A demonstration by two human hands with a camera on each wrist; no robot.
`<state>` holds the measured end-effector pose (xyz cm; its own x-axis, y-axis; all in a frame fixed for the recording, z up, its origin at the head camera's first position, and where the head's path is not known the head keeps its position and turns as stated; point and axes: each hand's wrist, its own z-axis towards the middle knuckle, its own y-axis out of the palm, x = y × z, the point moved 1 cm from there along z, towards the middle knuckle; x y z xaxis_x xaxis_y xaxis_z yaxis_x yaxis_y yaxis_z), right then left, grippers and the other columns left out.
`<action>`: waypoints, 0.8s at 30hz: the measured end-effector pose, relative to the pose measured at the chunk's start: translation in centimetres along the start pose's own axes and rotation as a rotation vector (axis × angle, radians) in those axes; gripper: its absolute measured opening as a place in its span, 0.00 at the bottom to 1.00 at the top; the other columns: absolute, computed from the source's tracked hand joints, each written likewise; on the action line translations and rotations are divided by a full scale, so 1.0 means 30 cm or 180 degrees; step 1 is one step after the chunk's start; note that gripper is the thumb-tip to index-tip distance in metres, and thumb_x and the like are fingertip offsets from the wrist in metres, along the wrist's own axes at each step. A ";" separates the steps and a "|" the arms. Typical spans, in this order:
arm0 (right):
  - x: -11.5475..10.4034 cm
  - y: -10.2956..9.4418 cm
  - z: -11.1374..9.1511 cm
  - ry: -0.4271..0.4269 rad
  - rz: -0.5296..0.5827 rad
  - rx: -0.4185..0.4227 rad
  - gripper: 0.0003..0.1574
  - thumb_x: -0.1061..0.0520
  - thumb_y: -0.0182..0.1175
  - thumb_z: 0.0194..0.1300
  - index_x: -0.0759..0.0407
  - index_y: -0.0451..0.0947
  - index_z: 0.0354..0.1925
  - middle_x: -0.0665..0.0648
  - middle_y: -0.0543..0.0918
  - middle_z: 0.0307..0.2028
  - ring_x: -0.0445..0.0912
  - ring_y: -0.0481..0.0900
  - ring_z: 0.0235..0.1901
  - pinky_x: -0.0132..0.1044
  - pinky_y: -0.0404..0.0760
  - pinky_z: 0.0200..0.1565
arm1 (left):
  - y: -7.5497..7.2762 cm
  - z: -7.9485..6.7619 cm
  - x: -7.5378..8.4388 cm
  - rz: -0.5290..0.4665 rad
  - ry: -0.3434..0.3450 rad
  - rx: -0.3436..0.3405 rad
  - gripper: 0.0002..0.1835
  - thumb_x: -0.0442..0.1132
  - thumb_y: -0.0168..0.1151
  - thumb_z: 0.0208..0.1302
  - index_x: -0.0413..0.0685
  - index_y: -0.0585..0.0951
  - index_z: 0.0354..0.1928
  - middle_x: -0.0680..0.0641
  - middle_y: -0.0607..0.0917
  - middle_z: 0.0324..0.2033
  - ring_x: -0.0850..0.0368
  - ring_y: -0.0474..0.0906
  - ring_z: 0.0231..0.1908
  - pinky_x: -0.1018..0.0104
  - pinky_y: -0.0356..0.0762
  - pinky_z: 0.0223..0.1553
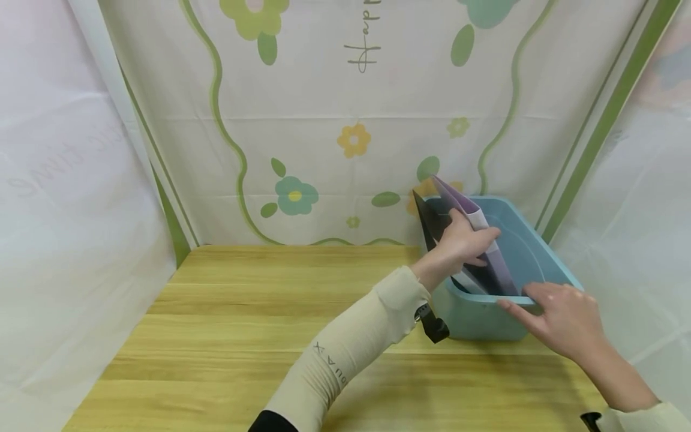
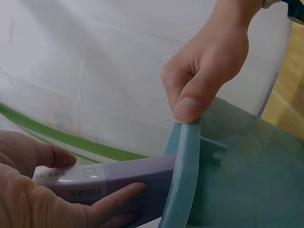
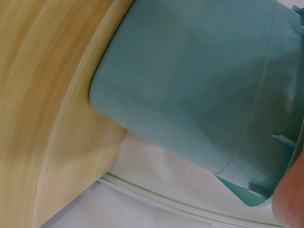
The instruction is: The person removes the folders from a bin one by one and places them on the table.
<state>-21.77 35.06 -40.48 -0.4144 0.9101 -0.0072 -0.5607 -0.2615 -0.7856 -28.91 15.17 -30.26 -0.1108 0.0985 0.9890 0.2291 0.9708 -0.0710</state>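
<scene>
A purple file binder (image 1: 499, 270) with a white label band and barcode stands tilted inside a blue plastic bin (image 1: 477, 318). My left hand (image 1: 465, 240) grips the binder's spine at the label, thumb on one side and fingers on the other, as the left wrist view also shows. Beside the binder, at the bin's left, leans a dark flat folder (image 1: 426, 222), partly hidden by the hand. My right hand (image 1: 567, 318) pinches the bin's near right rim between thumb and curled fingers. In the right wrist view only a bit of that hand (image 3: 290, 194) shows at the rim.
The bin stands at the right of a wooden table (image 1: 243, 324), close to the back curtain (image 1: 302, 120) with printed flowers. White sheets hang at the left and right sides. A white sheet-like edge (image 1: 468, 281) shows low in the bin near the binder.
</scene>
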 end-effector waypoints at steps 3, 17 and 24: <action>0.000 -0.001 -0.001 0.0002 -0.0014 0.0003 0.34 0.28 0.66 0.59 0.42 0.58 0.19 0.42 0.56 0.16 0.39 0.54 0.14 0.34 0.48 0.15 | 0.005 0.007 0.001 0.0026 -0.0007 -0.0028 0.49 0.40 0.70 0.67 0.52 0.49 0.80 0.45 0.80 0.39 0.53 0.86 0.39 0.55 0.89 0.34; 0.004 0.002 -0.004 -0.0043 -0.0003 0.0039 0.34 0.26 0.65 0.59 0.41 0.59 0.19 0.41 0.56 0.16 0.38 0.54 0.15 0.33 0.49 0.16 | 0.010 0.007 -0.003 -0.0416 0.0089 -0.0034 0.41 0.33 0.68 0.65 0.59 0.58 0.74 0.43 0.80 0.44 0.49 0.85 0.40 0.50 0.88 0.34; 0.009 0.005 -0.007 -0.0063 -0.0002 0.0054 0.34 0.26 0.65 0.59 0.41 0.59 0.19 0.42 0.56 0.15 0.38 0.54 0.14 0.33 0.48 0.16 | -0.009 0.000 0.001 -0.0578 0.0220 -0.0110 0.42 0.29 0.66 0.65 0.67 0.60 0.74 0.43 0.79 0.48 0.44 0.85 0.44 0.45 0.88 0.35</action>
<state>-21.82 35.34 -40.72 -0.4280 0.9038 0.0058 -0.5730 -0.2664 -0.7750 -28.97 14.90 -30.19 -0.0868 -0.0939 0.9918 0.2446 0.9631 0.1126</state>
